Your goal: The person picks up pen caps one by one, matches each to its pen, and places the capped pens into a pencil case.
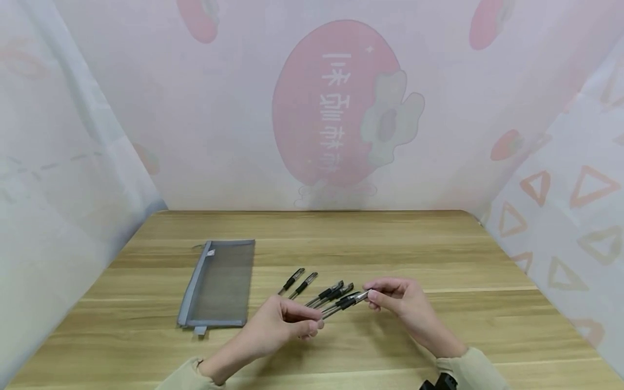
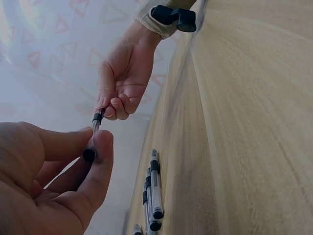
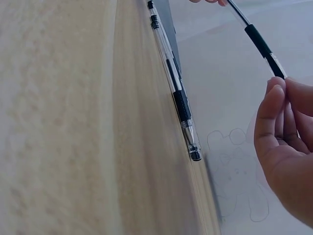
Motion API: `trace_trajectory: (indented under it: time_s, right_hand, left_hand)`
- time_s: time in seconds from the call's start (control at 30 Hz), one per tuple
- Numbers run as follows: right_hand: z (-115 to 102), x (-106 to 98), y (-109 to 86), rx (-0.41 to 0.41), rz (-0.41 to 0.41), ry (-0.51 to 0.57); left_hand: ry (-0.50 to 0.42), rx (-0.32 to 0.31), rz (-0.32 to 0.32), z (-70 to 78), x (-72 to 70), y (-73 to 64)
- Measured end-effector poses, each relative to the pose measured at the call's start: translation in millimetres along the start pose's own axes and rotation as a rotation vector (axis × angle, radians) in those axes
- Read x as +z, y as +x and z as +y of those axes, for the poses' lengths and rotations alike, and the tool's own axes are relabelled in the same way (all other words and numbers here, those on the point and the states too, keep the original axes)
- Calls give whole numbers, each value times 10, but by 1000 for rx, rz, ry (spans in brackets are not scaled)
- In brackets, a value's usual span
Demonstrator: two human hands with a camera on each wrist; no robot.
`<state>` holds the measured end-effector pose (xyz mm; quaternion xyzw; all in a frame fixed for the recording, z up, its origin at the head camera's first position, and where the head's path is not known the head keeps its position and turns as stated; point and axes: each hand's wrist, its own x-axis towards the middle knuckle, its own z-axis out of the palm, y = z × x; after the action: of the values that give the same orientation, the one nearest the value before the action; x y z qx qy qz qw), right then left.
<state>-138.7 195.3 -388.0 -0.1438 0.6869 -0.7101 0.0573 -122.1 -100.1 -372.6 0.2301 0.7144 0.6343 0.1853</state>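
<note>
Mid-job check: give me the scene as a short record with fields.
held item: clear plastic pen with black grip, raised off the brown wood-grain table
left hand: pinches its far end from the grip
right hand: pinches the end nearer the grip
loose pens: at least four, similar, on the table
grey mesh pouch: flat, left of the loose pens

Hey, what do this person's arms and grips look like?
The left sleeve and right sleeve are plain pale beige. A small black device sits on the right one. The left grip and right grip wear no gloves.
</note>
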Motion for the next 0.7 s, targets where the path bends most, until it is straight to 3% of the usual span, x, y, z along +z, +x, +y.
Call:
trace_trajectory:
  time_s: [0.4,0.7]
  right_hand:
    - [-7,27,3,-20,-29,-63]
    - [13,23,1,-2,-25,-90]
  left_hand:
    - [104,64,31,4,-14,13]
    - [39,37,45,-52,-6,33]
